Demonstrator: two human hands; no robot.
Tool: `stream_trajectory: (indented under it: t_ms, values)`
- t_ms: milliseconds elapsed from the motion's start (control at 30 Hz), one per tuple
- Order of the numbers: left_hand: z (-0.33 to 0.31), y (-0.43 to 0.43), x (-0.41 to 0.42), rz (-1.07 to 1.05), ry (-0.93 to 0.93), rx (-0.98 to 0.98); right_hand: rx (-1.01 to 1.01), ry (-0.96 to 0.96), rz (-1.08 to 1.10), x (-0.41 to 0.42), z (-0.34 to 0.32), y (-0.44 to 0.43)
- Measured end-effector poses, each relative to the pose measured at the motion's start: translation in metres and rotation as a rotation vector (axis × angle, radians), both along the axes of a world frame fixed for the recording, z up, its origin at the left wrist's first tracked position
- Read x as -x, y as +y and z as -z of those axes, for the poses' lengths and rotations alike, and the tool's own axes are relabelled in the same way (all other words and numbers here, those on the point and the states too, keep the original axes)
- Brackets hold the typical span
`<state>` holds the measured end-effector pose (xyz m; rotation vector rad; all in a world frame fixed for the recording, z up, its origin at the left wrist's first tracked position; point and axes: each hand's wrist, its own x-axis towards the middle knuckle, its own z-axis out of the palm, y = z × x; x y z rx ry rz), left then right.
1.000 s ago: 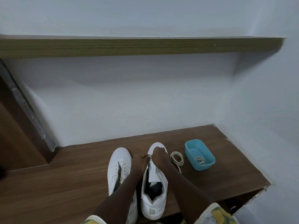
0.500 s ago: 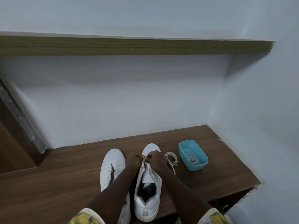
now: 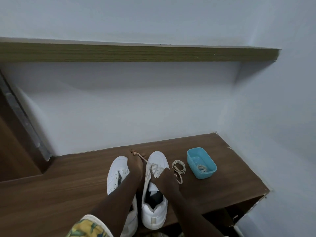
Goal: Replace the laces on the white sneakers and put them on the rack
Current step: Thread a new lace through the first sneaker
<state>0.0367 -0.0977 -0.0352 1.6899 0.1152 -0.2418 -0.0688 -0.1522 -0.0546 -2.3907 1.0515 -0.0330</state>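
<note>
Lower centre: left hand pinches the lace, taut above the sneaker; right hand, just beside, grips its eyelet edge.

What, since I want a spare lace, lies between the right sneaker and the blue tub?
A coiled lace, on the wood between right sneaker and blue tub; head view.

wall: pale blue-white, just beyond the grip of the left hand
shelf: wood-grain edge, high above the grip
bench top: dark brown wood, under the grip
light: soft shadow under shelf
</note>
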Motion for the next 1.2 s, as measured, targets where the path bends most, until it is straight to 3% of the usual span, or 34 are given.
stream_trajectory:
  t_ms: [167, 367, 533, 600, 833, 933, 1033, 1200]
  values:
    - [-0.021, 0.016, -0.005, -0.035, -0.173, 0.094, 0.044, 0.089, -0.086, 0.001, -0.006, 0.008]
    - [-0.041, 0.042, 0.004, 0.038, -0.466, -0.015, -0.117, 0.103, -0.048, 0.005, 0.001, 0.018]
    - [-0.061, 0.076, -0.012, 0.155, -0.634, -0.259, 0.075, -0.108, -0.034, 0.011, 0.01, 0.02]
    - [-0.066, 0.089, -0.021, 0.193, -0.734, -0.391, 0.172, -0.078, -0.043, 0.011, 0.009, 0.018]
    - [-0.058, 0.115, -0.046, 0.201, -1.028, -0.83, 0.054, 0.044, -0.002, 0.021, 0.0, 0.004]
    - [-0.048, 0.118, -0.043, 0.316, -1.006, -1.126, -0.004, 0.112, -0.021, 0.022, -0.002, -0.001]
    - [-0.032, 0.105, -0.031, 0.403, -0.794, -1.311, -0.07, 0.144, -0.052, 0.018, -0.002, -0.004]
    - [-0.015, 0.064, -0.004, 0.582, -0.705, -1.239, -0.205, 0.143, -0.02, 0.012, -0.009, -0.006]
